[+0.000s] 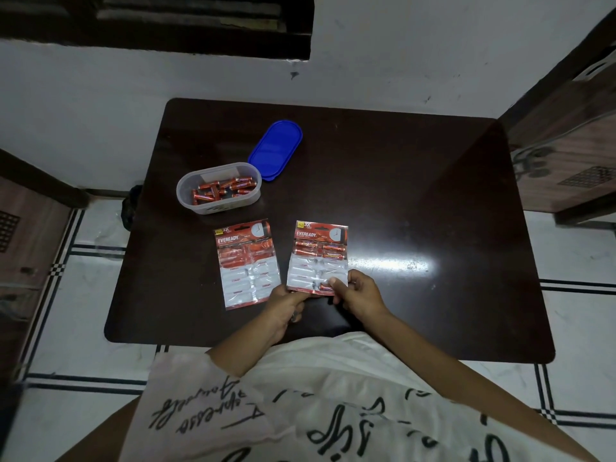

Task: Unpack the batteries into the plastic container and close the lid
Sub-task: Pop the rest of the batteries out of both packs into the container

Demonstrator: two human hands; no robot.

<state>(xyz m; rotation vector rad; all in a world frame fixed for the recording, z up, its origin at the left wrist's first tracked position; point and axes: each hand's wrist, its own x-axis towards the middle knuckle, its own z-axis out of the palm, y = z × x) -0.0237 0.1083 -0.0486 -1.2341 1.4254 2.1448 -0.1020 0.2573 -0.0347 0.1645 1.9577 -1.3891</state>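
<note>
dark table [416,201], tub [216,207] of loose batteries [226,190]; left fingers [296,295] and right fingers [335,282] pinch pack [318,261].

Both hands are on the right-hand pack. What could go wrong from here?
1. The battery under the right hand may pop free and roll across the glossy table; the container sits well away.
2. The held pack, which the left hand also pinches at its near edge only, could flex and slip.
</note>
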